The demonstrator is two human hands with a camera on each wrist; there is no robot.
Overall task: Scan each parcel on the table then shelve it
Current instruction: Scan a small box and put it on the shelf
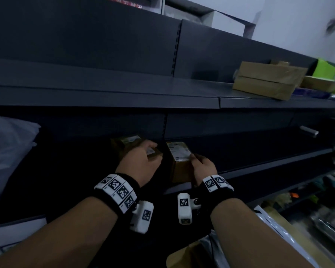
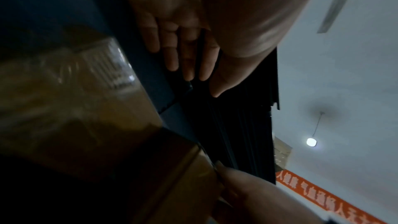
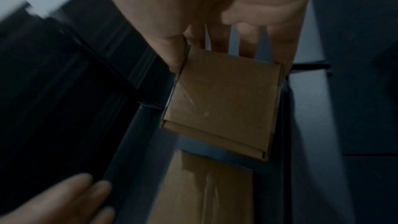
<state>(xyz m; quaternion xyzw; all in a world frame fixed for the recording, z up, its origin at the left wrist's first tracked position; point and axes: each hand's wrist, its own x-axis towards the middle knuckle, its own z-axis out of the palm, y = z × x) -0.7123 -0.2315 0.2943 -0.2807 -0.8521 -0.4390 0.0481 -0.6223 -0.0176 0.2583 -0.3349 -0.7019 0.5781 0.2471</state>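
Note:
On the dark middle shelf [image 1: 259, 151] stand two brown cardboard parcels with white labels. My right hand [image 1: 196, 159] grips the small right parcel [image 1: 179, 155], thumb on one side and fingers on the other; the right wrist view shows this parcel [image 3: 221, 101] between them, its bottom close to the shelf. My left hand [image 1: 150, 151] reaches over the left parcel [image 1: 128, 145] with straight fingers [image 2: 187, 54]. I cannot tell whether it touches that parcel [image 2: 75, 91]. The left parcel [image 3: 204, 185] also shows low in the right wrist view.
Stacked brown boxes [image 1: 267, 82] and a green item [image 1: 325, 68] sit on the upper shelf at right. A white poly bag [image 1: 8, 147] lies at the left of the middle shelf, a white cylinder [image 1: 308, 130] at its right. More parcels [image 1: 191, 254] lie below my arms.

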